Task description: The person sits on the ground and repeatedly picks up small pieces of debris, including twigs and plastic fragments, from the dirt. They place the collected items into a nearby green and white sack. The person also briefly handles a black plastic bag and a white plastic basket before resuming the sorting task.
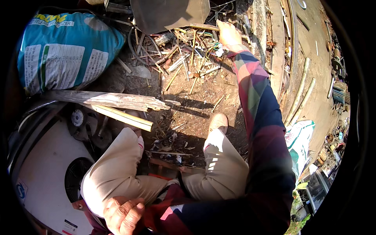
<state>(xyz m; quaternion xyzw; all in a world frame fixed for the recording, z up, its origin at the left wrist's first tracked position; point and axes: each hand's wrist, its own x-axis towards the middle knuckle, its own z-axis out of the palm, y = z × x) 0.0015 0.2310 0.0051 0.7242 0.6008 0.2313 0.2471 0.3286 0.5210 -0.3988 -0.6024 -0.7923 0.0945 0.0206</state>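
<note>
My right hand [230, 36] is stretched far forward at the end of a checked sleeve [256, 102]. Its fingers are closed at one end of a yellowish wooden stick [204, 27], which points left over a litter of sticks and scraps. Part of the grip is hidden behind the hand. My left hand [122, 216] lies low, against my left thigh, with its fingers curled in and nothing seen in them. Thin sticks [193, 46] and bits of wire [214, 47] are scattered just below my right hand.
A blue printed sack [70, 51] bulges at far left. Below it, a weathered plank [105, 99] and a pale split pole [121, 117] jut toward my left knee, over a white panel [51, 164] with a round grille. Long boards [279, 47] and poles [299, 92] lie on the right.
</note>
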